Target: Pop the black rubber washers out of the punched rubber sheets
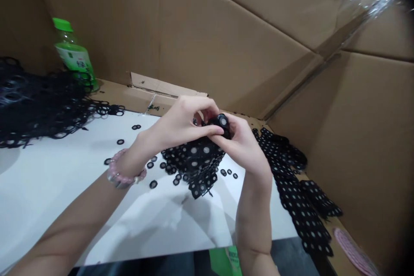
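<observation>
Both hands meet over the middle of the white board, pinching a black sheet (199, 157) dotted with pale round spots. My left hand (184, 120), with a pink bead bracelet (121, 170) on its wrist, has thumb and fingers closed on the sheet's upper part. My right hand (237, 140) grips the same sheet from the right, its thumb near the left thumb. A bunched part with round discs (223, 120) shows between them. The sheet's lower end hangs to the board. Small black rings with pale centres (153, 184) lie scattered below and left of the hands.
A tangled heap of black ring-holed scrap (42, 103) lies at the left, by a green-capped bottle (76, 58). Several dotted black sheets (291, 189) are stacked along the right edge, near a pink round item (354, 250). Cardboard walls (226, 43) enclose the white board (145, 233).
</observation>
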The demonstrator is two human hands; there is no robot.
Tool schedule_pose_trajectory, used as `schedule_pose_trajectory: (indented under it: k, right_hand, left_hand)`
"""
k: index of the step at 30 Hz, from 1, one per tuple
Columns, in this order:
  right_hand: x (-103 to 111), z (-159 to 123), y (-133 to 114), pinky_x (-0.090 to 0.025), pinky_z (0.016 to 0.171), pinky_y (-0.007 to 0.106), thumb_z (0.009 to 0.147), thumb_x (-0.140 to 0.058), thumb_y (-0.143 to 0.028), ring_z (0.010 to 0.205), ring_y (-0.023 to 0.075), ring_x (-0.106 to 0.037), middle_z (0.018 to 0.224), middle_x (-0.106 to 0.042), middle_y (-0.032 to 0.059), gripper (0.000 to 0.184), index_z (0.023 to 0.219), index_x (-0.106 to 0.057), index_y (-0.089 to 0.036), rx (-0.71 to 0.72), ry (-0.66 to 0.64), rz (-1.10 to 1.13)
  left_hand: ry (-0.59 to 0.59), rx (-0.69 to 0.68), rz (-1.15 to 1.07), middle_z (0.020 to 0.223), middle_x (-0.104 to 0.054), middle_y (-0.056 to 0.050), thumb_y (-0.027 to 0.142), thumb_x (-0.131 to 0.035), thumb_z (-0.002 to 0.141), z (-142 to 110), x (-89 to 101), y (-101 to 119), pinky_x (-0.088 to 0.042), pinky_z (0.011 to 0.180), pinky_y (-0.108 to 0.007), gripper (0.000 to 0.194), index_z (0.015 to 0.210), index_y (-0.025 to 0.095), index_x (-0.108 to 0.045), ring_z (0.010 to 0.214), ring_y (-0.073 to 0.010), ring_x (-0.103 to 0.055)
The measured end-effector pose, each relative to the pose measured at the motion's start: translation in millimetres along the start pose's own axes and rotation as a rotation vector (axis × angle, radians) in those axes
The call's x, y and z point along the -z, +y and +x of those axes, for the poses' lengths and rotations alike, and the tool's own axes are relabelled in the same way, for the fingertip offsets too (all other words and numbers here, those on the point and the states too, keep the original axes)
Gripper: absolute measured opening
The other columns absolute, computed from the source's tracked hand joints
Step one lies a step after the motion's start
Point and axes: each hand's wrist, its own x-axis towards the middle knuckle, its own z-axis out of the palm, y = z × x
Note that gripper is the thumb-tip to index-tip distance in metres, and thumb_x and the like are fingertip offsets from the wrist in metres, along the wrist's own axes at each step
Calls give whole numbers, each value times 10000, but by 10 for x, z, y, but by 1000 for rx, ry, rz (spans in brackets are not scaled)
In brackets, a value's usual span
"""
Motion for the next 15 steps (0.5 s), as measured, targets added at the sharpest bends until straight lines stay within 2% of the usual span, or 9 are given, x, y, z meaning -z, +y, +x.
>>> schedule_pose_trajectory:
  k: [4, 9, 12, 15]
  right_hand:
    - [51, -38, -46, -453, 689, 278, 749, -617, -287, 779, 164, -556, 842, -613, 9, 192, 927, -611, -215, -34, -26, 187]
    - [87, -24, -35, -452, 721, 284, 751, -616, -339, 789, 161, -566, 849, -632, 5, 256, 986, -641, -241, -22, 2, 309]
    - [92, -26, -19, -455, 717, 284, 754, -614, -286, 788, 164, -569, 818, -633, -1, 213, 961, -658, -257, -26, 14, 355]
    - [102, -45, -9, -457, 661, 268, 755, -611, -251, 704, 148, -557, 762, -617, -12, 184, 931, -664, -270, -30, 18, 396]
  left_hand:
    - [21, 16, -121, 810, -641, -44, 311, -616, 760, 3, 28, -60, -515, 639, -206, 199, 860, 139, -613, 716, -129, -614]
    - [146, -151, -28, 895, -630, -57, 317, -580, 794, -7, 10, -56, -517, 677, -217, 186, 873, 153, -616, 749, -121, -603]
    - [104, -266, 17, 872, -638, -58, 256, -537, 829, -7, -1, -66, -494, 700, -225, 134, 871, 153, -612, 781, -129, -600]
    - [35, -286, 14, 881, -645, -60, 209, -481, 859, -11, 12, -53, -478, 720, -227, 141, 888, 153, -607, 804, -130, -601]
